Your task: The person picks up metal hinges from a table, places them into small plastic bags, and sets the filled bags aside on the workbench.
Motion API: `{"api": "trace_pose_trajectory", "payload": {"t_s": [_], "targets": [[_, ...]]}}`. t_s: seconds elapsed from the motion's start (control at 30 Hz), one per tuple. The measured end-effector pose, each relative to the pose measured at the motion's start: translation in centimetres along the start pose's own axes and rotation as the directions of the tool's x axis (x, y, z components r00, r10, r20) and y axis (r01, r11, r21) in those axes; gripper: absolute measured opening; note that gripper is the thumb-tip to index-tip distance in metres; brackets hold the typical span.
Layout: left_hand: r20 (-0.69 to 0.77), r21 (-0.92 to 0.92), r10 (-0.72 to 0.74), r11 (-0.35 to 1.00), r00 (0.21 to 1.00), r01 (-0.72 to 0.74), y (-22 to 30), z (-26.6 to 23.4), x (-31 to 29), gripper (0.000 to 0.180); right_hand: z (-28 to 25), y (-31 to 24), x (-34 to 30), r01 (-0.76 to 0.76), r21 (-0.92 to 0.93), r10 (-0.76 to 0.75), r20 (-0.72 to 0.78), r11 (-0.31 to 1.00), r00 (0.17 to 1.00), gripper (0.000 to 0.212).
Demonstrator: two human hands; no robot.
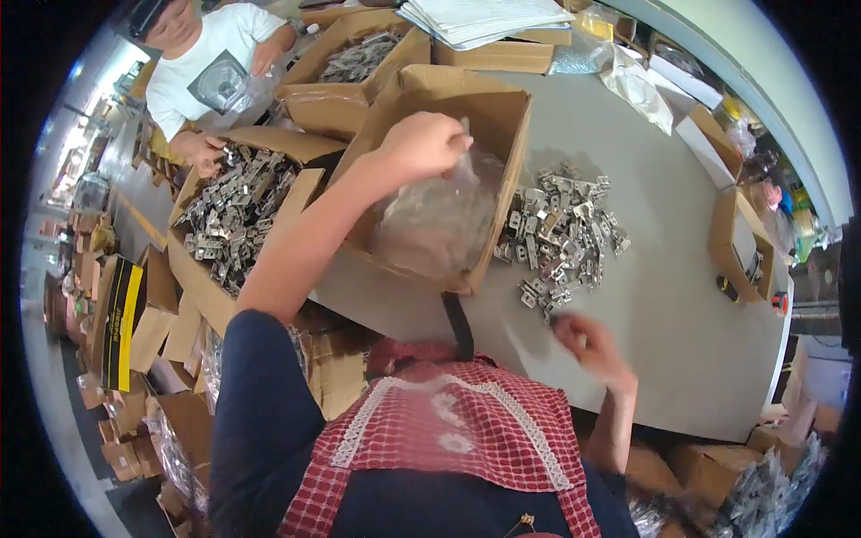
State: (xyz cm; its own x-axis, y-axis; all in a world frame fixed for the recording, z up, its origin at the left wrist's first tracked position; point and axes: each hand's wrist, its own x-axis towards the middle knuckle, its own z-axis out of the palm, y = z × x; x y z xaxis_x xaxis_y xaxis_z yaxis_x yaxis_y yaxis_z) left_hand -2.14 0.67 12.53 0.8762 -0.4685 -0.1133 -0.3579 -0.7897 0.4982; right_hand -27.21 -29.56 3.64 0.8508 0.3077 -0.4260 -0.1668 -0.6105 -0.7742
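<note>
A grey table (pixel 691 296) spreads out under and to the right of the hands, in a crowded workroom where cardboard boxes and plastic-wrapped goods are stacked on the floor to the left of both hands. The two hands are well apart. The left hand (pixel 423 146) is raised over a cardboard box (pixel 505 211), its fingers curled and clamped on the upper part of a clear plastic bag (pixel 435 224), which hangs from them down into the box. The right hand (pixel 590 348) is lower and nearer the body, blurred, with its fingers bent at the near end of a loose pile of silvery metal parts (pixel 567 229); whether it grips one of them I cannot tell. The pile lies on the table just beyond the right hand and to the right of the left hand, beside the box with the bag. To the left of the left hand, past the forearm, stands a carton (pixel 199 285) heaped with similar metal parts, and a co-worker in a white shirt (pixel 238 40) has one hand (pixel 201 152) at its far edge. Beyond the left hand sit another carton (pixel 327 106) of metal pieces and a stack of white sheets (pixel 484 20).
</note>
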Motion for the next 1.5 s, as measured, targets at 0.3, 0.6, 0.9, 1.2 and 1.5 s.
{"api": "trace_pose_trajectory", "payload": {"t_s": [0.3,0.6,0.9,1.2,1.5], "targets": [[-0.376,-0.688,0.023,0.662,0.927,-0.296,6.5,0.6,-12.0,0.031,2.1,-16.4,6.2,0.615,-0.167,-0.594,-0.537,0.770,0.598,0.060],[-0.555,-0.615,-0.117,0.724,0.824,-0.312,5.9,0.5,-16.5,0.036,0.9,-13.0,4.9,0.516,0.653,-0.251,-0.460,0.555,0.852,0.012],[-0.264,-0.071,0.473,0.860,0.841,-0.506,9.5,2.2,-17.3,0.094,0.4,-10.4,2.9,0.486,0.613,-0.278,-0.407,0.623,0.870,0.015],[-0.136,-0.412,0.156,0.889,0.978,-0.199,8.0,4.9,-16.7,0.042,-1.8,-9.0,1.8,0.255,0.528,-0.256,-0.072,0.810,0.964,0.017],[-0.163,-0.828,-0.149,0.558,0.975,-0.053,4.0,4.1,-17.0,0.014,-1.2,-6.5,3.1,0.441,0.700,-0.274,-0.346,0.562,0.898,0.023]]}}
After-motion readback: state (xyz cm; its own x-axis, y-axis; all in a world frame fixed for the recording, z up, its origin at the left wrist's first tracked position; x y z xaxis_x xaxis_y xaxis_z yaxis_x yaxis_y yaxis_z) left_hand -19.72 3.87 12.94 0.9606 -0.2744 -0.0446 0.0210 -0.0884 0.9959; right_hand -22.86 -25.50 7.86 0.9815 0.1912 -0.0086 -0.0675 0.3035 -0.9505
